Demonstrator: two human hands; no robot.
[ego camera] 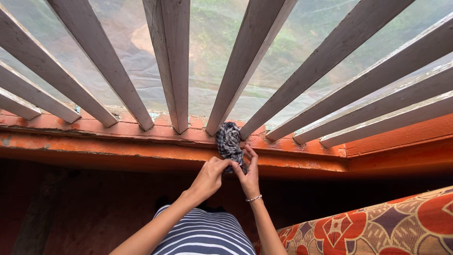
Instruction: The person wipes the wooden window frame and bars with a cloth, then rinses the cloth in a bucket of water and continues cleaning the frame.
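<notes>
Looking down past pale wooden bars point(172, 61), square-edged and flaking, fanned out above a cloudy plastic sheet point(207, 52) with blurred green behind. Below, a broad orange-red sill point(94, 134), paint cracked and chipped along the ledge, rough rather than smooth. Lower right, a cushion point(401, 226) in orange floral print, soft and rounded. Lower centre, a striped shirt point(203, 233), navy and white. Smaller still: a checked cloth point(229, 140), grey-blue and bunched, lying on the sill at the foot of two bars and drooping over the front edge. Left hand point(209, 178) closed in a pinch on the cloth's lower end; right hand point(248, 172), beaded bracelet point(253, 198) at the wrist, fingers curled around the same end from the other side. Likely to snag on splintered paint or a bar's corner if tugged hard; likely to slip off the ledge if both pinches loosen, being limp and only loosely bunched.
</notes>
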